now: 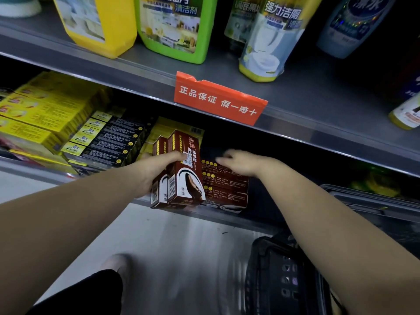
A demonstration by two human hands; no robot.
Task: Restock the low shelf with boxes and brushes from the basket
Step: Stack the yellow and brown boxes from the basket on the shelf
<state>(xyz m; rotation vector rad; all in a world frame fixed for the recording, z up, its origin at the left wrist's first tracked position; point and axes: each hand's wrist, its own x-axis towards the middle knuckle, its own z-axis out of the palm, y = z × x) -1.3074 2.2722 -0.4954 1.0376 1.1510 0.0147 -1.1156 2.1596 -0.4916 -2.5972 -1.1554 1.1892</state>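
At front edge of the low shelf [231, 220], left hand [156, 171] grips two brown boxes [184, 176] together, thumb across the front face, fingers wrapped behind. Boxes upright, side by side, touching, bottoms at the shelf lip. Barcodes on their lower ends.

Right hand [241, 164] lies over a stack of brown boxes [225, 189] already on the shelf, just right of the held pair. Fingers stretched out and loose, holding nothing; fingertips motion-blurred. Stack lies flat, label sides up, at least three layers visible.

Low shelf contents, left to right: yellow boxes [41, 110] piled high at far left, then black-and-yellow boxes [109, 142] stacked flat in a neat column, then more yellow cartons [175, 128] behind the held pair. Shelf space behind the right hand is dark, can't tell what's there.

Basket [279, 276] sits on the floor [170, 246] at lower right, under the right forearm. Dark mesh sides; inside too dark and blurred to name anything.

Dark bin [363, 201] at right on the shelf level, yellow-green items behind it, blurred.

Upper shelf [295, 110] holds a yellow jug [95, 23], green jug [175, 26], white-and-yellow bottle [266, 48], blue bottle [350, 26]. Red sign [218, 98] clipped to its front rail.

Shoe [118, 264] on floor lower left.
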